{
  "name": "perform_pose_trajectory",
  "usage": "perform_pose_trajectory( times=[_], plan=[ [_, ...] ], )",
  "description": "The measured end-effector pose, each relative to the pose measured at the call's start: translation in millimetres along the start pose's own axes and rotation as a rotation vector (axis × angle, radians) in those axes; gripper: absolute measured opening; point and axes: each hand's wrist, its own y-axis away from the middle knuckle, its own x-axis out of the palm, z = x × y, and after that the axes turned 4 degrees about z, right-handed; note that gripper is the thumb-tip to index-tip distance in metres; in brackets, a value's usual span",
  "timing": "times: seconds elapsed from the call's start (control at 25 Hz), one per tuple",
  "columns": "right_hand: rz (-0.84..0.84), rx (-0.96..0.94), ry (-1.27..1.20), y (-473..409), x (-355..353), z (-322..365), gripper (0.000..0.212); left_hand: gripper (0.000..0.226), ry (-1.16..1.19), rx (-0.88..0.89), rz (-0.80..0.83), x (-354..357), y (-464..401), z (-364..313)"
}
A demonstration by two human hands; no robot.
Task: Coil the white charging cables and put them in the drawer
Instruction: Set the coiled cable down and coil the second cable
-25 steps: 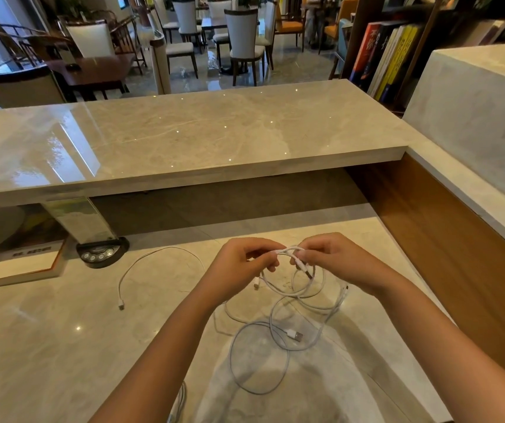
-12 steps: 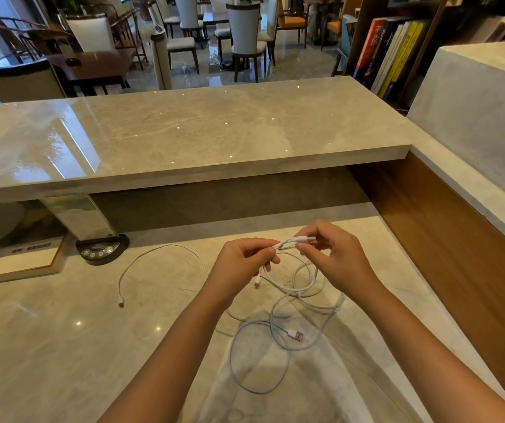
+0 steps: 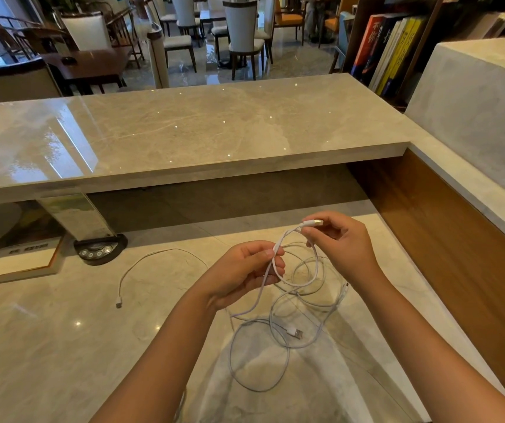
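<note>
White charging cables [image 3: 278, 337] lie tangled in loose loops on the marble desk, one USB plug [image 3: 295, 333] resting among them. My left hand [image 3: 245, 270] pinches a cable a little above the desk. My right hand [image 3: 341, 244] holds the same cable's USB plug end [image 3: 313, 222], raised to the right of the left hand, so a short loop hangs between the two. One cable end [image 3: 119, 304] trails off to the left on the desk. No drawer is in sight.
A raised marble counter [image 3: 184, 141] overhangs the back of the desk. A black button panel [image 3: 98, 250] and a white box [image 3: 22, 265] sit at the back left. A wooden side wall [image 3: 446, 254] closes the right. Chairs and bookshelves stand beyond.
My right hand has risen and moved right with the plug end, pulling the cable out from the left hand. The loops on the desk have shifted slightly.
</note>
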Motion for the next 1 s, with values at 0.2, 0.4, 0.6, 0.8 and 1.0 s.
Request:
perform_pose_trajectory(
  times=[0.2, 0.4, 0.6, 0.8, 1.0],
  plan=[
    [-0.034, 0.055, -0.071, -2.8, 3.3, 1.1, 0.016, 0.023, -0.092, 0.050, -0.034, 3.2, 0.2, -2.7],
    [0.167, 0.416, -0.582, 5.3, 21.8, -7.3, 0.033, 0.021, 0.139, 0.248, -0.148, 4.8, -6.6, -11.7],
    [0.635, 0.295, -0.348, 27.8, 52.2, -6.1, 0.025, 0.021, 0.203, 0.397, -0.146, -0.7, -7.7, -29.9],
    [0.664, 0.294, -0.278, 21.0, 26.6, -0.7, 0.027, 0.023, 0.192, 0.487, -0.214, -23.5, 3.4, -44.4],
    [0.730, 0.290, -0.044, 2.7, -5.8, -7.1, 0.021, 0.019, 0.314, 0.600, -0.183, -36.9, 14.3, -56.8]
  ],
)
